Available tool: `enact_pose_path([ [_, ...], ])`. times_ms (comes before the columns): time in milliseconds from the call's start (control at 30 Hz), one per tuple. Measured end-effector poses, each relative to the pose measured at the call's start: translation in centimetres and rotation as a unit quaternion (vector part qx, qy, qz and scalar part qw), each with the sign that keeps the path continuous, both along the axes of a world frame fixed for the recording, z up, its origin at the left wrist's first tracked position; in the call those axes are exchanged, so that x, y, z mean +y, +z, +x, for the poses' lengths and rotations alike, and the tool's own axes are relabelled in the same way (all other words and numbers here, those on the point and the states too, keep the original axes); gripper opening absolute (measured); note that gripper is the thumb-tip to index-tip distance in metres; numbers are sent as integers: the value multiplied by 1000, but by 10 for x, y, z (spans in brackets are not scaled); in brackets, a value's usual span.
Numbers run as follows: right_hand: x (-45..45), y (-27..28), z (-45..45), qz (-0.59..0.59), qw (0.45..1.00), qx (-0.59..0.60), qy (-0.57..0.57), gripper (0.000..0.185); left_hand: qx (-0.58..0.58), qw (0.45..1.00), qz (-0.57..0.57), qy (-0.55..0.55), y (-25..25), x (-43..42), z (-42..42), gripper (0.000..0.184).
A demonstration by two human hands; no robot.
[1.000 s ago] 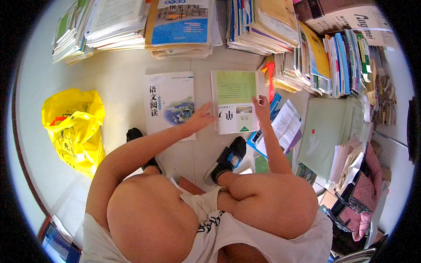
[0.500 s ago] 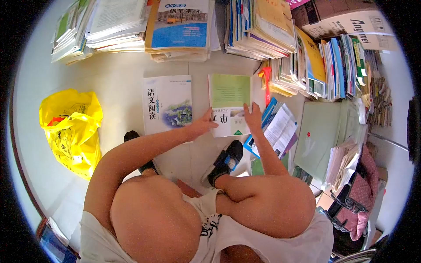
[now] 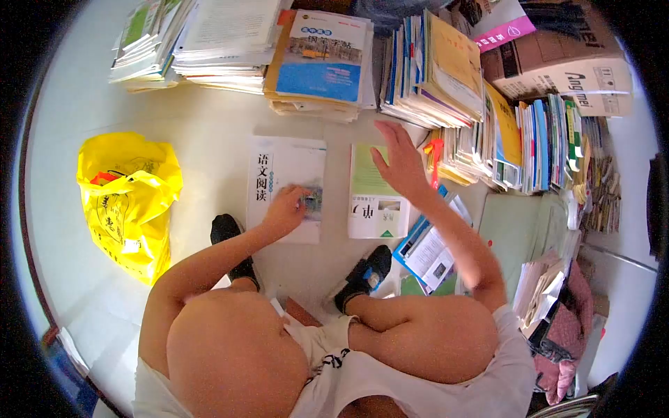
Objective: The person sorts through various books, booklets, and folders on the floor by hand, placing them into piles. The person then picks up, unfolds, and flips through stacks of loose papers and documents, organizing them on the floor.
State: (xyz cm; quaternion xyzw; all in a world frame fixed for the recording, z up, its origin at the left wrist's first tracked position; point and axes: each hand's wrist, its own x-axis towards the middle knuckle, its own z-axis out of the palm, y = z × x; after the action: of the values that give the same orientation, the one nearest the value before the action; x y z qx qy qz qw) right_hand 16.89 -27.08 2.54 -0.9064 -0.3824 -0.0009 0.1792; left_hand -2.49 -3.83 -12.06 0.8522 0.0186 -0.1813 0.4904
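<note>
A white softcover book (image 3: 261,223) with large black Chinese characters and a bluish landscape picture lies flat on the floor. Over its right half is my left hand (image 3: 286,211), fingers loosely curled in, with nothing visible in them. To its right lies a second book (image 3: 369,217), its upper part green and its lower part white. My right hand (image 3: 403,159) is above that book's upper right corner, fingers stretched out and thumb apart, holding nothing. Whether either hand touches the book beneath it, I cannot tell.
Stacks of books and papers (image 3: 317,70) line the far side, with more books (image 3: 536,143) at right beside a cardboard box (image 3: 557,63). A yellow plastic bag (image 3: 129,209) sits at left. Blue booklets and papers (image 3: 432,254) lie near my right foot (image 3: 366,275).
My hands have let go of the green-and-white book, which now lies flat. My left hand has moved left over the white book; my right hand has moved farther forward. The view has shifted.
</note>
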Motion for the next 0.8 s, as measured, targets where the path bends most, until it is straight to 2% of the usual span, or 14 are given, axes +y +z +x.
enact_pose_path([
  [33,14,16,14,-1,1000,-4,4,52,-55,995,87,-7,-2,13,-8,50],
  [67,28,30,25,-49,997,12,52,56,-57,995,86,-3,2,25,-17,50],
  [133,54,36,45,-96,990,30,101,60,-111,954,277,-29,16,44,-34,57],
  [200,83,33,64,-223,956,-51,187,72,-77,953,290,-36,22,48,-45,61],
  [333,145,-6,92,-189,960,-84,190,79,-45,948,315,-18,23,37,-46,73],
  [400,164,-20,91,-217,964,-100,117,80,-61,947,314,-12,18,41,-44,73],
  [433,168,-27,90,-218,963,-96,123,80,-74,945,317,-20,18,44,-47,74],
  [500,166,-33,93,-161,974,-104,121,78,-76,940,331,-24,16,47,-49,74],
  [567,155,-28,97,-153,968,-130,149,72,-86,935,344,-22,12,46,-46,74],
  [633,150,-21,105,-116,961,-124,218,55,-105,941,323,-10,10,47,-46,71],
  [667,152,-22,108,-116,960,-127,222,55,-106,941,323,-5,10,49,-46,71],
  [733,155,-23,114,-144,973,-61,170,40,-85,943,322,-10,13,51,-46,79],
  [767,152,-19,117,-145,973,-64,168,40,-89,942,322,-11,14,53,-48,79],
  [800,156,-8,116,-200,973,-23,113,37,-88,952,294,-5,14,56,-51,73],
])
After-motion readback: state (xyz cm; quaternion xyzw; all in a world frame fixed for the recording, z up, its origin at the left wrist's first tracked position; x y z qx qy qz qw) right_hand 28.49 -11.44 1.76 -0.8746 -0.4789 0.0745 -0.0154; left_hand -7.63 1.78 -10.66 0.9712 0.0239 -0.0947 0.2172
